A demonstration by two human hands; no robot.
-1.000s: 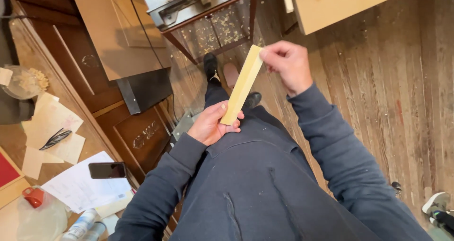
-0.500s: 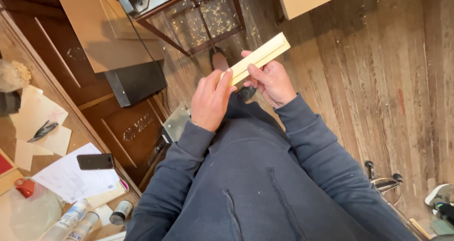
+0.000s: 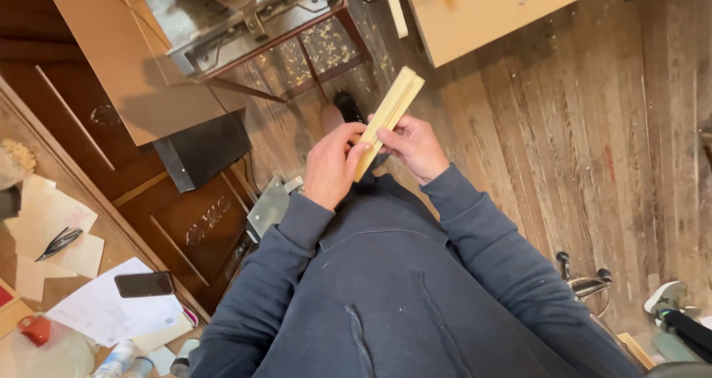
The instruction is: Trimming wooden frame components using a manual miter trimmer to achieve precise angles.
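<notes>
Two hands on one pale wood strip: left hand now clamped on its lower end, right hand gripping just beside, strip tilted more upright than before, above the floor.

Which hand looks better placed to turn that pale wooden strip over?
Probably the right hand: its fingers pinch the pale wooden strip near the middle, where it would balance. The left hand grips only the lower end, steadying it, above the plank floor.
</notes>
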